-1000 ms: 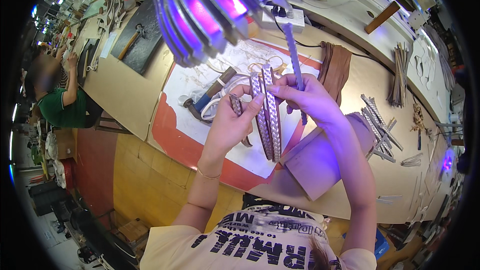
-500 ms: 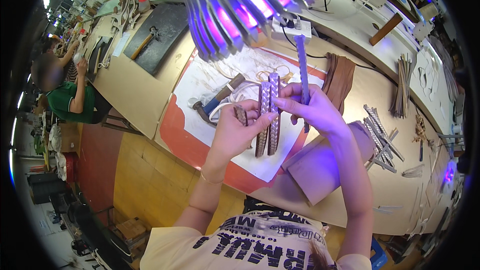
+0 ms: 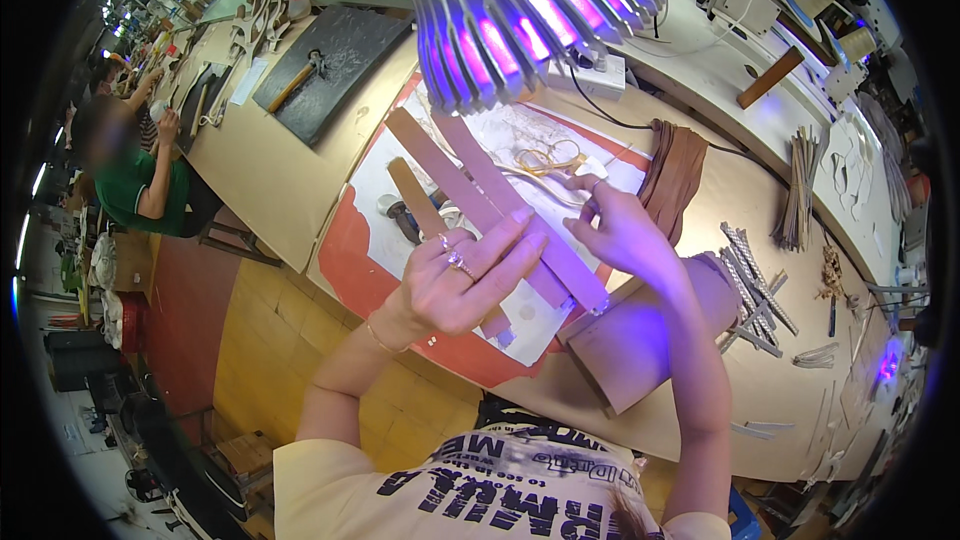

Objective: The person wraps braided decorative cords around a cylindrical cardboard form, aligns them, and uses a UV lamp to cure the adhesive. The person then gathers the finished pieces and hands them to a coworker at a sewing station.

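Left hand (image 3: 445,285) clamped on flat brown strips (image 3: 450,172), right hand (image 3: 618,225) nearby, loosely parted

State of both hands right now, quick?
Left hand: closed, holding flat brown strips fanned between its fingers.
Right hand: open, fingers loosely curled, nothing visible in its grasp.

Worn are a cream, black-printed T-shirt (image 3: 480,490), a thin bracelet (image 3: 381,341) and rings (image 3: 458,261).

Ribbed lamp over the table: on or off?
On: the lamp glows purple between its fins, tinting the brown strips purple.
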A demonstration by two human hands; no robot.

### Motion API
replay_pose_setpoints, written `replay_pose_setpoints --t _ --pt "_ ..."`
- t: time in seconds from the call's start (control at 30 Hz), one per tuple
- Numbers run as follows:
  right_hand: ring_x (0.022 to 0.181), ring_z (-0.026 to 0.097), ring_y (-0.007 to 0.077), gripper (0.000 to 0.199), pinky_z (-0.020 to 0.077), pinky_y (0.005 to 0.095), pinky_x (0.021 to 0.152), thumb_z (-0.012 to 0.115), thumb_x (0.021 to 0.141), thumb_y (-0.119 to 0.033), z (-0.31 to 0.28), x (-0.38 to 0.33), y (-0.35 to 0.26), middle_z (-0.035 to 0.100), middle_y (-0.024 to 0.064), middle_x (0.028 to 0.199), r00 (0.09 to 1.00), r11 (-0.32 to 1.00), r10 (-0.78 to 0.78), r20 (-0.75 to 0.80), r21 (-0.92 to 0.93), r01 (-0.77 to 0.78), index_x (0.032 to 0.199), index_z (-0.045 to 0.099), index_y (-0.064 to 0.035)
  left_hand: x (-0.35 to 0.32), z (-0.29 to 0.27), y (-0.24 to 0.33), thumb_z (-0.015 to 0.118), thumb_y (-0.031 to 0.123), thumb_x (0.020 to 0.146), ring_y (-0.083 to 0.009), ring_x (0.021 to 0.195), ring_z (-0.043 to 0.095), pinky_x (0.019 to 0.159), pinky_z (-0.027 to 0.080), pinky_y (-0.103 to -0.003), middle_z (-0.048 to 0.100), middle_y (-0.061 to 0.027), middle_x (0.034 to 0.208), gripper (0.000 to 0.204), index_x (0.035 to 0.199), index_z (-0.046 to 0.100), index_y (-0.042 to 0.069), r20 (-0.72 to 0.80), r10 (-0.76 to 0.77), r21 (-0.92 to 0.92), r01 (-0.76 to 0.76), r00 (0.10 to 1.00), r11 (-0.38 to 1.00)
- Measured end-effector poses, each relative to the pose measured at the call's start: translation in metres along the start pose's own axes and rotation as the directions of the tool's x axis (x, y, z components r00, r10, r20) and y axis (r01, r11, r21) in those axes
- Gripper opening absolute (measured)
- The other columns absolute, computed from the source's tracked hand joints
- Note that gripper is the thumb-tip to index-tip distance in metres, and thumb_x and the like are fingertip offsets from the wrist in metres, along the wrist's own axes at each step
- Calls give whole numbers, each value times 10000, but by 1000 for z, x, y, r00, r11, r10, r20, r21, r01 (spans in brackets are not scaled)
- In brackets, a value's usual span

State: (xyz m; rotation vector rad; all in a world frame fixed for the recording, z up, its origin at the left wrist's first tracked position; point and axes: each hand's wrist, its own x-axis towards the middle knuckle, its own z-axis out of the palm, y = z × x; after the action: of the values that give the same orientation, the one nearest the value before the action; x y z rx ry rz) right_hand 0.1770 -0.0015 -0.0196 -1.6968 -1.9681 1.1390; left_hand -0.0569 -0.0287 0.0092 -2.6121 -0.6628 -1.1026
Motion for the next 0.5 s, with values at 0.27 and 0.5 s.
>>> replay_pose_setpoints --t 0.27,0.5 --pt "1043 574 285 537 484 393 865 733 766 -184 13 -9 -1 508 160 1249 871 851 -455 -187 -378 363 1234 509 -47 4 -3 -6 330 359 1009 -151 636 599 557 476 -242 669 -188 1028 512 1022 687 -6 -4 105 -3 -105 994 994" --pt "821 599 177 420 470 284 734 720 720 -35 9 -54 -26 623 87 969 836 824 -447 -318 217 523 1112 572 -67 1 3 -5 481 212 891 -123 555 522 518 446 -226 658 -166 1072 324 1031 690 7 -41 105 31 -103 994 994"
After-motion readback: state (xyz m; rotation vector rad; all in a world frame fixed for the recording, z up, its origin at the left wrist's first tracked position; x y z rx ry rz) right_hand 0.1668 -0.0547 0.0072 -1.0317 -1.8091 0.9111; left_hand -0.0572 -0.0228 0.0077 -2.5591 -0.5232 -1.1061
